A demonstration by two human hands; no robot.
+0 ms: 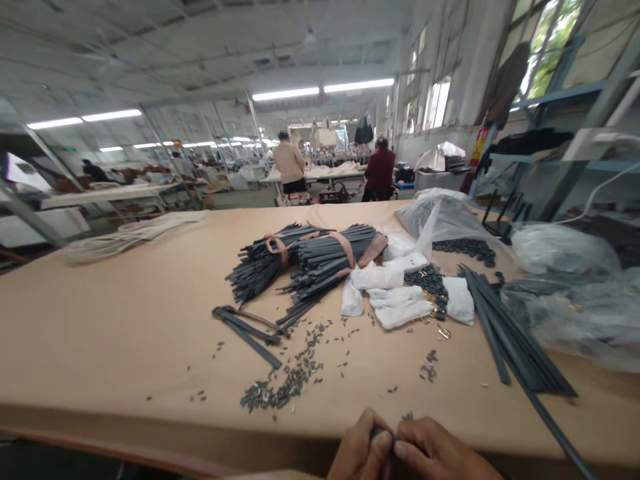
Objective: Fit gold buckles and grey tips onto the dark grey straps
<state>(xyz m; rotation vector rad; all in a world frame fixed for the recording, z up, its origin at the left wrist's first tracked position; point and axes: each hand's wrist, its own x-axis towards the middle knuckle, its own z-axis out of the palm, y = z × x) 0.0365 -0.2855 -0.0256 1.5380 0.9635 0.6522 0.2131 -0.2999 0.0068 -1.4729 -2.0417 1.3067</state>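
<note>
At the table's front edge, my left hand [363, 445] and my right hand [433, 448] meet, fingers pinched around a small dark piece [395, 441] that is mostly hidden between them. Just beyond them lie a few small dark pieces [407, 417]. A scattered pile of small dark pieces [285, 387] is to the left. Farther back lie two tied bundles of dark strips, the left bundle [263, 260] and the right bundle [333, 257]. Loose dark strips [520, 333] fan out at the right, one reaching past the front edge.
The tan table [125, 320] holds white packets [400, 305], dark and gold metal clips [427, 287], clear plastic bags [565, 293] at the right and pale flat strips [130, 237] at the far left. Two people stand at a table farther off.
</note>
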